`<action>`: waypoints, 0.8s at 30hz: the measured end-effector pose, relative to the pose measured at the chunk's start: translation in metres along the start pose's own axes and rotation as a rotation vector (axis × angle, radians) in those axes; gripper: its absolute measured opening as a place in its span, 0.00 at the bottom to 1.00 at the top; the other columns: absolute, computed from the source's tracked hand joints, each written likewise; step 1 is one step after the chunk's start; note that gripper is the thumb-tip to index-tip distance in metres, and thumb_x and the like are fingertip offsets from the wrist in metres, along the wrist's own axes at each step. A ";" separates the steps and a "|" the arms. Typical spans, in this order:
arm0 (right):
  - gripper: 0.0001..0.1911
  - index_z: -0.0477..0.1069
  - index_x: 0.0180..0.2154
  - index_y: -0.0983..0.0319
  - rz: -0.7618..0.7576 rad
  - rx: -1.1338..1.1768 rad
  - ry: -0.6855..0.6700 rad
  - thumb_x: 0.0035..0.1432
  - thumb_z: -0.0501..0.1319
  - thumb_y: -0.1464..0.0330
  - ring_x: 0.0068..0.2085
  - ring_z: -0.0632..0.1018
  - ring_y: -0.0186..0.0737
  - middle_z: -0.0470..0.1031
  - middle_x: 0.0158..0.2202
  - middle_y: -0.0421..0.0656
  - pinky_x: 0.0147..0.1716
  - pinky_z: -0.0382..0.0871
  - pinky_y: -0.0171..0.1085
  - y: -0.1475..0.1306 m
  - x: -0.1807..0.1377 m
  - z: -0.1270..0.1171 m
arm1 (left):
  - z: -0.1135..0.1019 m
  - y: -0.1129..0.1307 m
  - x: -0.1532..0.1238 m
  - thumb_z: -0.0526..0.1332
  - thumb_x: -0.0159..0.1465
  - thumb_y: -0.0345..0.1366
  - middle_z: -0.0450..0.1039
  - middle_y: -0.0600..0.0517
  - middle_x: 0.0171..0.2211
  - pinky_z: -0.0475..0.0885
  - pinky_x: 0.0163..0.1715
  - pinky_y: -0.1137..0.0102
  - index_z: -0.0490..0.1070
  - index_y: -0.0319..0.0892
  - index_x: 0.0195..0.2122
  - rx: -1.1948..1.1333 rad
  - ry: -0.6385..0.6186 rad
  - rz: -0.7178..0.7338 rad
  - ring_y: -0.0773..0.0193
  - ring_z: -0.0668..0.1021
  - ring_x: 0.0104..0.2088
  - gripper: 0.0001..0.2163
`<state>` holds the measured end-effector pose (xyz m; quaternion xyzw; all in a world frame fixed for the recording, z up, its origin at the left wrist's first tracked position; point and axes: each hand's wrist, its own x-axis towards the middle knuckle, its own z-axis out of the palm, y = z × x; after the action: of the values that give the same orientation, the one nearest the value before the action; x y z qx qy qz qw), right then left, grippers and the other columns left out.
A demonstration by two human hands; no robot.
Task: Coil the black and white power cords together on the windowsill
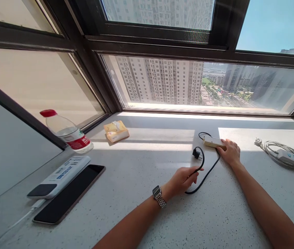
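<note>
My left hand (183, 180), with a watch (159, 196) on its wrist, is closed round a black power cord (206, 178). Above the fingers the cord curves up and over to a black plug (196, 153), whose prongs point right. Below the hand it loops and runs toward a cream-white power strip (211, 141) farther back on the counter. Over the right end of that strip lies my right hand (230, 151), its fingers wrapped on it. Part of the cord passes behind the strip's left end.
On the right lies a second power strip (293, 159) with a coiled white cable (268, 148). At the left are a water bottle (70, 135), a white power bank (63, 173), a phone (71, 193) and a tissue pack (117, 131). Windows (159, 83) border the speckled counter (126, 186).
</note>
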<state>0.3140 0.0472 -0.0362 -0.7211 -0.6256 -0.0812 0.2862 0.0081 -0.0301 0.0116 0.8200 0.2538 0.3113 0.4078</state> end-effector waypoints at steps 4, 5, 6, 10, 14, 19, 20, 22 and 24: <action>0.28 0.71 0.53 0.62 0.092 0.033 0.097 0.59 0.53 0.51 0.61 0.64 0.61 0.68 0.58 0.56 0.56 0.58 0.59 0.021 0.006 -0.006 | 0.003 0.002 -0.001 0.47 0.71 0.42 0.67 0.56 0.19 0.63 0.25 0.76 0.73 0.38 0.52 0.072 -0.033 -0.034 0.70 0.67 0.20 0.20; 0.29 0.70 0.53 0.63 0.134 0.043 0.142 0.60 0.52 0.51 0.61 0.64 0.61 0.67 0.58 0.57 0.57 0.57 0.59 0.031 0.008 -0.010 | 0.003 0.002 -0.001 0.47 0.71 0.42 0.65 0.56 0.19 0.63 0.24 0.76 0.73 0.38 0.52 0.081 -0.023 -0.048 0.70 0.66 0.20 0.20; 0.29 0.70 0.53 0.64 0.186 0.043 0.186 0.60 0.51 0.52 0.61 0.63 0.61 0.66 0.59 0.57 0.57 0.57 0.59 0.042 0.009 -0.015 | 0.002 0.001 -0.001 0.47 0.71 0.43 0.64 0.57 0.18 0.62 0.24 0.76 0.73 0.38 0.52 0.093 -0.012 -0.056 0.70 0.66 0.19 0.20; 0.28 0.66 0.56 0.66 0.463 -0.073 0.188 0.58 0.52 0.58 0.63 0.60 0.63 0.63 0.61 0.60 0.59 0.53 0.60 0.087 0.008 -0.038 | 0.000 -0.002 -0.002 0.46 0.71 0.44 0.62 0.57 0.18 0.61 0.24 0.75 0.73 0.38 0.51 0.137 0.024 -0.037 0.70 0.65 0.19 0.21; 0.30 0.64 0.58 0.67 0.614 -0.170 -0.010 0.57 0.55 0.58 0.62 0.61 0.64 0.65 0.58 0.62 0.57 0.55 0.59 0.107 0.005 -0.055 | 0.002 -0.005 -0.001 0.46 0.71 0.45 0.60 0.57 0.18 0.60 0.23 0.76 0.74 0.38 0.51 0.113 0.044 -0.028 0.70 0.64 0.20 0.22; 0.25 0.69 0.53 0.68 0.618 -0.208 0.018 0.58 0.52 0.61 0.59 0.63 0.67 0.69 0.54 0.63 0.52 0.56 0.62 0.106 0.009 -0.060 | 0.002 -0.003 -0.001 0.47 0.71 0.44 0.58 0.58 0.18 0.59 0.22 0.76 0.74 0.36 0.50 0.086 0.044 -0.039 0.71 0.63 0.19 0.21; 0.24 0.70 0.52 0.68 0.622 -0.215 0.016 0.58 0.52 0.62 0.58 0.62 0.68 0.70 0.52 0.64 0.51 0.56 0.62 0.107 0.011 -0.060 | 0.002 -0.002 -0.002 0.47 0.71 0.44 0.59 0.58 0.18 0.59 0.22 0.76 0.74 0.36 0.50 0.083 0.040 -0.042 0.71 0.62 0.19 0.21; 0.25 0.70 0.52 0.70 0.645 -0.231 0.009 0.58 0.53 0.62 0.58 0.63 0.69 0.71 0.51 0.65 0.50 0.56 0.62 0.111 0.015 -0.057 | 0.001 -0.001 -0.002 0.47 0.71 0.44 0.60 0.57 0.18 0.58 0.21 0.76 0.74 0.36 0.50 0.080 0.033 -0.039 0.71 0.62 0.18 0.21; 0.25 0.71 0.52 0.72 0.681 -0.257 0.003 0.57 0.54 0.63 0.57 0.64 0.70 0.70 0.51 0.68 0.49 0.57 0.60 0.118 0.021 -0.054 | 0.001 0.000 -0.002 0.47 0.71 0.44 0.61 0.57 0.18 0.58 0.21 0.76 0.74 0.37 0.50 0.079 0.033 -0.031 0.71 0.62 0.18 0.21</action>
<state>0.4429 0.0311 -0.0181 -0.9182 -0.3338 -0.0600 0.2048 0.0073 -0.0318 0.0101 0.8262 0.2852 0.3081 0.3757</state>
